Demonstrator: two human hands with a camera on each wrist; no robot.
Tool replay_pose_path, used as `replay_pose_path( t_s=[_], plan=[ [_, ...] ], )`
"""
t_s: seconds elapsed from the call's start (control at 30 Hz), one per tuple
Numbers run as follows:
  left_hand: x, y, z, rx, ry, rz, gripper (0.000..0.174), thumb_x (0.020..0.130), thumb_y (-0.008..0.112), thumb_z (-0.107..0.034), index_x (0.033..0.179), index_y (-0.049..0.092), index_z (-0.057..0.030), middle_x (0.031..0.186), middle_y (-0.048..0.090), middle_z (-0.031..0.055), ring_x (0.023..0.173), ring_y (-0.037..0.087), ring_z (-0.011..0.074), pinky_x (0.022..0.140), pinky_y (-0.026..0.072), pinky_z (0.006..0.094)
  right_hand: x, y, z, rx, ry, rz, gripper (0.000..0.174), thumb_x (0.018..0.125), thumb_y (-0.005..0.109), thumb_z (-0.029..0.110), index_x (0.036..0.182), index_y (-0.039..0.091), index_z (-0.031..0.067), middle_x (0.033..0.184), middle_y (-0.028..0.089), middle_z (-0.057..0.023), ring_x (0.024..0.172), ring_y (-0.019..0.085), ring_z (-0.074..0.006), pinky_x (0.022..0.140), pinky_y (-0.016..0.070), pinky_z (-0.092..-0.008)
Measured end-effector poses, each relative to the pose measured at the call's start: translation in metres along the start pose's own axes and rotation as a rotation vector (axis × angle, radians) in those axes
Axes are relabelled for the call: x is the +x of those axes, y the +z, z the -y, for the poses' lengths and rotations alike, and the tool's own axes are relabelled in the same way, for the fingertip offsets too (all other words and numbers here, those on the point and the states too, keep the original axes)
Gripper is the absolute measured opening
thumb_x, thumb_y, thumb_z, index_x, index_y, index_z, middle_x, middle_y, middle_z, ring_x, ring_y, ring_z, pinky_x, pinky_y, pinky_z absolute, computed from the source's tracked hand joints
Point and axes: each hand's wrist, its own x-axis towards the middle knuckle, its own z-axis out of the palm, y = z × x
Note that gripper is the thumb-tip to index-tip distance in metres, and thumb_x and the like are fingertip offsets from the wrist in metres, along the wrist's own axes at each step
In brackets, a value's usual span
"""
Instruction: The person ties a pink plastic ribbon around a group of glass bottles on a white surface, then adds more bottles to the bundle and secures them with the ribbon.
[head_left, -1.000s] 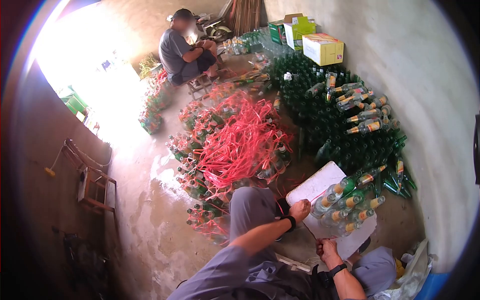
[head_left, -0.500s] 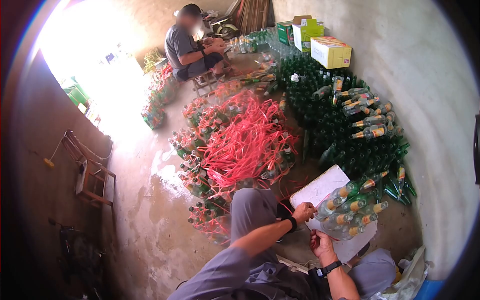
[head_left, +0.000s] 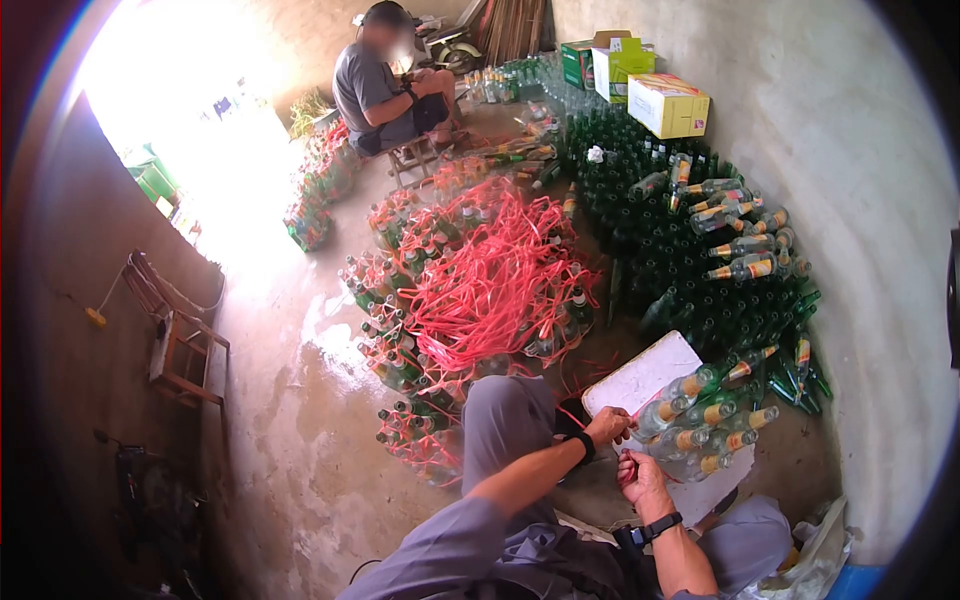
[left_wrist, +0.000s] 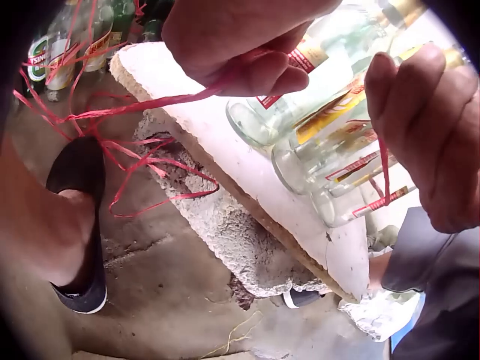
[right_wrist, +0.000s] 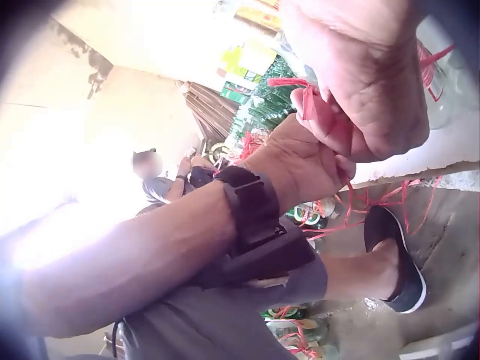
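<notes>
A tight group of clear glass bottles (head_left: 708, 412) with orange and yellow labels stands on a white slab (head_left: 640, 374). Red plastic ribbon (left_wrist: 385, 171) runs along the bottles' sides to my right hand (head_left: 648, 483), whose curled fingers grip it. My left hand (head_left: 606, 427) pinches another stretch of the ribbon beside the nearest bottles, and a long strand trails from it toward the floor. Both hands are close together at the near side of the group. In the right wrist view, a short ribbon end (right_wrist: 289, 82) sticks out by the right hand's fingers.
Ribbon-tied bottles under a heap of red ribbon (head_left: 480, 285) fill the floor ahead. Many green bottles (head_left: 665, 240) stand along the right wall, with cartons (head_left: 668, 105) behind. Another person (head_left: 375, 95) sits on a stool at the back. A wooden chair (head_left: 190, 365) stands left.
My right hand has moved up and forward, closer to the left hand and the bottles. The left hand has stayed near the bottles with ribbon. The view has shifted slightly.
</notes>
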Motion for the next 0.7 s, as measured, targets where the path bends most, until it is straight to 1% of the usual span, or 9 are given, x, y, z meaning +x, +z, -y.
replay_pose_path(
  t_s=[0.13,0.23,0.3,0.43,0.63,0.7],
  plan=[
    [-0.001,-0.002,0.003,-0.031,-0.011,0.024,0.026,0.092,0.056,-0.028,0.099,0.069,-0.0058,0.078,0.068,0.0033,0.059,0.060,0.0122,0.051,0.0444,0.0292,-0.003,0.006,0.003,0.040,0.018,0.021,0.007,0.096,0.056,0.011,0.095,0.058,0.0046,0.078,0.059,-0.0026,0.058,0.053,-0.0090,0.051,0.0440,-0.0206],
    [-0.001,-0.003,0.005,-0.056,0.001,0.040,0.026,0.093,0.057,-0.028,0.100,0.069,-0.0062,0.077,0.068,0.0032,0.059,0.060,0.0122,0.051,0.0444,0.0286,-0.004,0.009,0.002,0.034,0.017,0.030,0.006,0.095,0.057,0.011,0.095,0.058,0.0048,0.078,0.059,-0.0022,0.059,0.053,-0.0089,0.051,0.0442,-0.0203],
    [0.000,-0.001,0.008,-0.069,-0.013,0.034,0.026,0.093,0.057,-0.028,0.100,0.069,-0.0061,0.077,0.068,0.0031,0.059,0.060,0.0122,0.051,0.0442,0.0281,-0.001,0.005,0.000,-0.006,0.020,0.026,0.007,0.093,0.059,0.010,0.095,0.058,0.0036,0.077,0.058,-0.0011,0.056,0.051,-0.0085,0.050,0.0436,-0.0199],
    [0.004,0.003,0.013,-0.095,-0.037,0.030,0.025,0.093,0.058,-0.027,0.100,0.069,-0.0058,0.075,0.068,0.0032,0.059,0.060,0.0119,0.050,0.0443,0.0267,0.005,-0.002,-0.006,-0.008,0.048,0.003,0.007,0.093,0.059,0.010,0.096,0.058,0.0034,0.076,0.059,-0.0018,0.056,0.052,-0.0092,0.050,0.0442,-0.0199],
    [0.000,0.004,0.011,-0.036,-0.019,0.020,0.025,0.093,0.059,-0.026,0.101,0.070,-0.0054,0.075,0.068,0.0031,0.057,0.060,0.0115,0.050,0.0453,0.0262,0.010,-0.004,-0.006,0.032,0.035,-0.004,0.008,0.093,0.059,0.011,0.096,0.059,0.0034,0.076,0.059,-0.0019,0.056,0.052,-0.0101,0.050,0.0451,-0.0193],
    [-0.002,0.003,0.010,-0.042,-0.028,0.024,0.025,0.093,0.059,-0.026,0.101,0.071,-0.0055,0.077,0.068,0.0034,0.059,0.060,0.0113,0.050,0.0451,0.0260,0.009,-0.004,-0.005,0.016,0.039,0.032,0.008,0.094,0.059,0.013,0.094,0.059,0.0050,0.077,0.059,-0.0012,0.059,0.052,-0.0091,0.051,0.0428,-0.0202]
  ],
)
